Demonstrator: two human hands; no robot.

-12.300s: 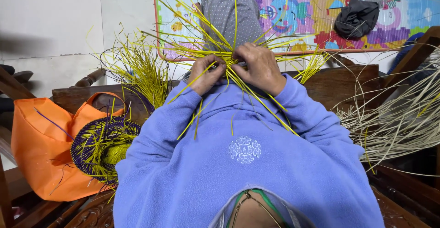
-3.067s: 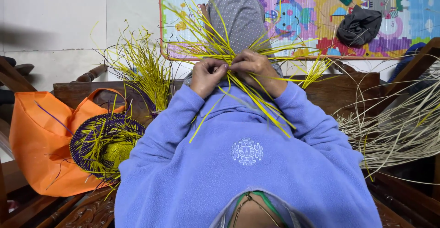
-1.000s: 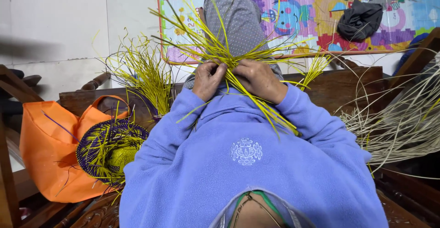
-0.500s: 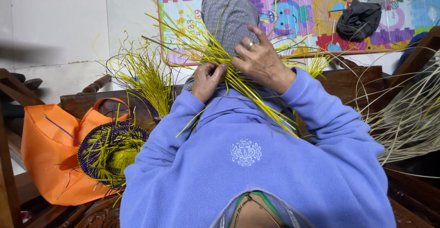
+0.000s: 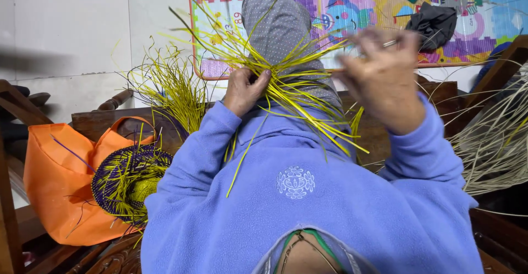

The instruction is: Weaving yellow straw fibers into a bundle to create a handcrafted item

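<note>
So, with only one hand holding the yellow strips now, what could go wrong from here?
1. Only the left hand pinches the bundle of yellow strips on the raised knee; the right hand is lifted off and blurred, so the crossing may loosen.
2. The long strip ends fan out stiffly near the hands and could poke the fingers.
3. Some ends hang over the purple sleeve and might catch.

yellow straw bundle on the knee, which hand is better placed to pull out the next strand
Likely the right hand: it hovers open and free beside the bundle of thin yellow straw strands, while the left hand is clamped on the bundle's gathered centre, holding it steady against the grey-clad knee.
</note>
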